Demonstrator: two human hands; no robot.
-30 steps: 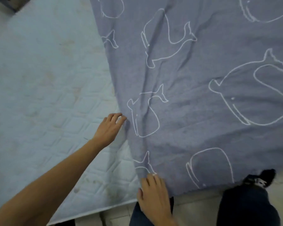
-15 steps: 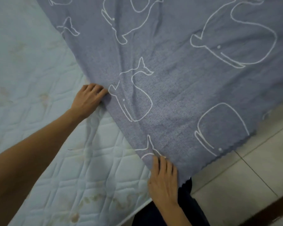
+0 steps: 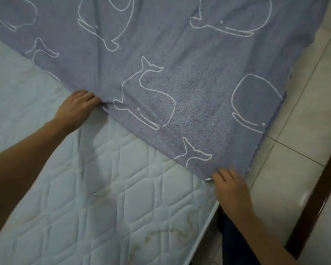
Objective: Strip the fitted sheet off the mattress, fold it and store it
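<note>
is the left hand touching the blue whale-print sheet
Touching. The head view shows the left hand pinching the blue whale-print sheet at its folded edge, with cloth bunched at the fingertips.

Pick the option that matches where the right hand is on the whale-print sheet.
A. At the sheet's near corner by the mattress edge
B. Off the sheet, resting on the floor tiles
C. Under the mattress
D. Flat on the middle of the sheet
A: the right hand is at the near corner of the whale-print sheet, by the edge of the quilted mattress.

Bare forearms, dark blue trousers
</note>
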